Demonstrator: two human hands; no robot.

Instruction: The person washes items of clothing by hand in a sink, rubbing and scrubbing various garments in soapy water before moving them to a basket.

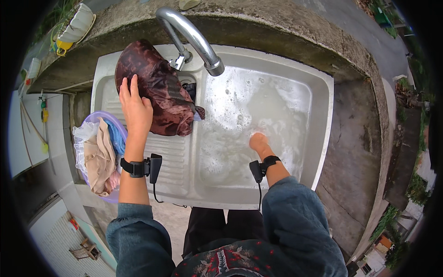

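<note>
My left hand [136, 107] rests on the edge of a wet, dark maroon mottled cloth piece [161, 87], perhaps a brimmed hat. Its fingers are stretched out and do not grip. The cloth lies crumpled on the ridged drainboard [170, 161], its right end at the basin's edge. My right hand [259, 140] is dipped in cloudy, soapy water [272, 106] in the sink basin. Only the wrist and a bit of the hand show; the fingers are under the surface, so what they hold, if anything, is hidden.
A curved chrome faucet [191, 34] arches over the sink's back edge. Left of the drainboard stands a purple basin [108, 115] with beige, white and blue cloth. A rough concrete ledge [286, 39] runs behind the sink. A white planter [77, 25] sits far left.
</note>
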